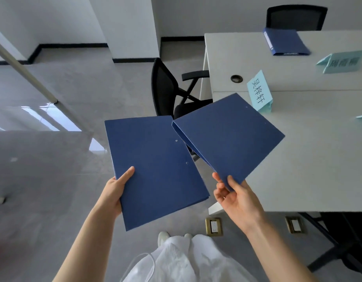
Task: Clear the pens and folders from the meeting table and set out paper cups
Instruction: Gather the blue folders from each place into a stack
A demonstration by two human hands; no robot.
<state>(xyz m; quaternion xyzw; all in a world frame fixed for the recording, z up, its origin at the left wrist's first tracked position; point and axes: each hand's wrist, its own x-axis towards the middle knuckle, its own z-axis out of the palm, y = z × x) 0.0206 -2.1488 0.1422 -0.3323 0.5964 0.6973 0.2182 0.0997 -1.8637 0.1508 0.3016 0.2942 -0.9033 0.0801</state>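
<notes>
The left hand (pixel 113 190) grips a blue folder (pixel 155 169) by its lower left edge, thumb flat on the cover, holding it over the floor. Beside it, the right hand (pixel 235 197) pinches the corner of a second blue folder (pixel 229 139), which tilts across the edge of the worktop (pixel 318 159). A third folder (pixel 286 40) lies flat at the worktop's far side, near pale green name cards (pixel 259 91).

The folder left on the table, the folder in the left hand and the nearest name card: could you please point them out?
folder on the table (pixel 286 41), head view, middle of its cover.
folder in the left hand (pixel 155 169), head view, centre of its cover.
nearest name card (pixel 259 90), head view, its written face.
</notes>
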